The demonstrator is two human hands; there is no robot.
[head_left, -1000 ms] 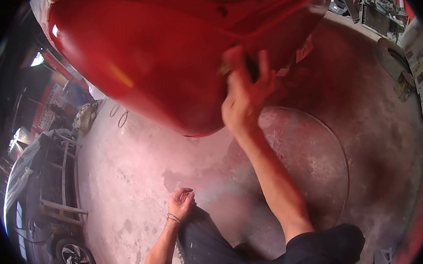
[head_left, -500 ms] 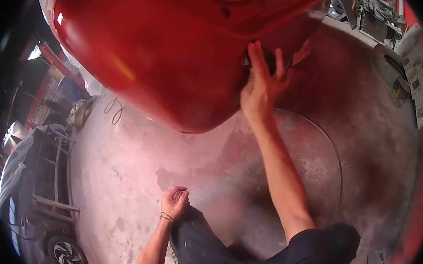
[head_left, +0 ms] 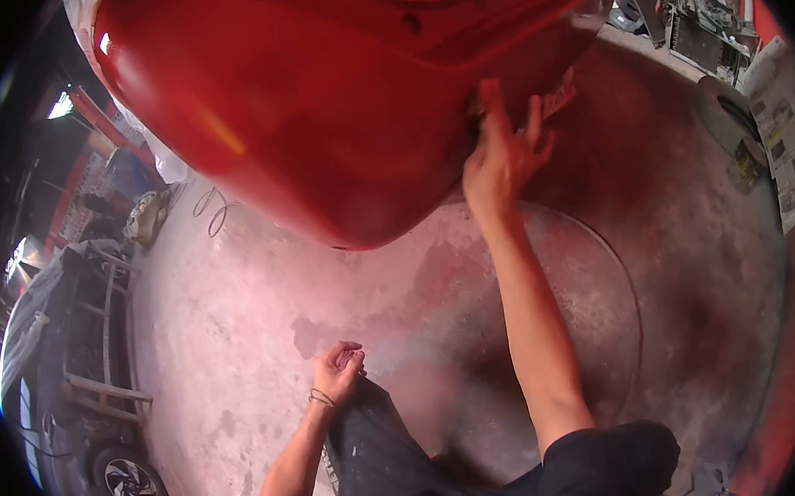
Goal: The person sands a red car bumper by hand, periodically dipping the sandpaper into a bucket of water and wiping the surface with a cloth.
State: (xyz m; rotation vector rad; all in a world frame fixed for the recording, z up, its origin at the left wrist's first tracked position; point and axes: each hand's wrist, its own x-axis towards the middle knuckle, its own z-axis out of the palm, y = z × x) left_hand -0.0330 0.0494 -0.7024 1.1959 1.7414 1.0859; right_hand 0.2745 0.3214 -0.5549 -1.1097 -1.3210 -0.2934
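A big red panel (head_left: 332, 105) hangs overhead, above the stained floor (head_left: 235, 296). The right hand (head_left: 500, 162) presses on the panel's lower right edge, fingers spread and flat against it, maybe pinching something small there; I cannot tell. The left hand (head_left: 337, 370) rests loosely curled on the knee, below the panel. The panel looks stiff, glossy and slippery, likely bulky; its rim offers the surest grip.

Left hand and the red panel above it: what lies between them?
In the head view, only bare, stained concrete floor lies between the left hand, resting on the knee, and the red panel. The right hand touches the panel farther right.
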